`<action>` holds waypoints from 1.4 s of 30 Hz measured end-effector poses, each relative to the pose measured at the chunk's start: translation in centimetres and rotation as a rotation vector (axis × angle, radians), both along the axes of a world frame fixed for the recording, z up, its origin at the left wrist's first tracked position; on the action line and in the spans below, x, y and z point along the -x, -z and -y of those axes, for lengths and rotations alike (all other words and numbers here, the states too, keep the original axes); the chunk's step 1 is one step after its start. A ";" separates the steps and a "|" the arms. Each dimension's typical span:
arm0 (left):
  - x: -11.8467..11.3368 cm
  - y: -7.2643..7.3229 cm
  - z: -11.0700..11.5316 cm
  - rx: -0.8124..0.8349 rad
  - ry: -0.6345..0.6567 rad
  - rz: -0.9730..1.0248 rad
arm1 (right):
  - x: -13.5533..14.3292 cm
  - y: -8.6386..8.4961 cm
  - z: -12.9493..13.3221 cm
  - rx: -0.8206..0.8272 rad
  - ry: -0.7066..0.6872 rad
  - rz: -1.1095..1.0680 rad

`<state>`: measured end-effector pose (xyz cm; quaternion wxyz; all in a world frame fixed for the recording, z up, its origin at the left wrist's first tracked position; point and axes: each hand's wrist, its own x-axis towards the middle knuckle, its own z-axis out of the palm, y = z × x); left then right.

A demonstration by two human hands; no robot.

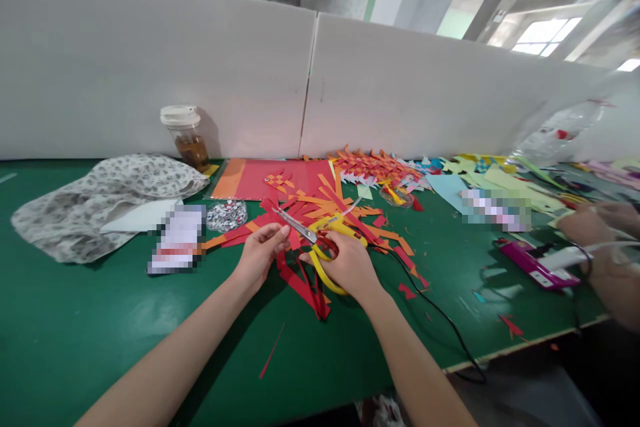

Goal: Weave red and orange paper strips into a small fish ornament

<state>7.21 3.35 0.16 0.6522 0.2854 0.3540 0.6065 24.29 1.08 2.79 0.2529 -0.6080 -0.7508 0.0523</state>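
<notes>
My right hand (350,263) holds scissors (320,265) with yellow and red handles, their blades pointing to the upper left. Close to the blade tips, my left hand (263,253) has its thumb and fingers pressed together; whatever they pinch is too small to make out. Red and orange paper strips (320,207) lie in a pile behind and below both hands. A yellow tool (353,230) with a black cord rests among them, just beyond my right hand. One small woven paper fish (279,180) is on the red sheets (250,177) behind.
A lidded cup (187,140), patterned cloth (110,200) and bag of googly eyes (227,215) are at left. Folded red-orange pieces (375,165) lie at the back. To the right are a purple power strip (537,265) and another person's hands (595,233). A white partition (240,80) borders the table (100,320).
</notes>
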 end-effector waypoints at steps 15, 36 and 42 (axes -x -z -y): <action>-0.5 -0.3 0.7 0.010 0.046 0.005 | 0.1 0.0 0.0 -0.012 -0.029 -0.052; -0.6 -0.4 0.8 -0.031 0.095 -0.094 | 0.0 -0.2 0.1 0.010 -0.029 -0.032; -0.4 0.0 0.7 -0.109 0.129 -0.204 | 0.0 -0.3 0.2 -0.005 -0.012 -0.021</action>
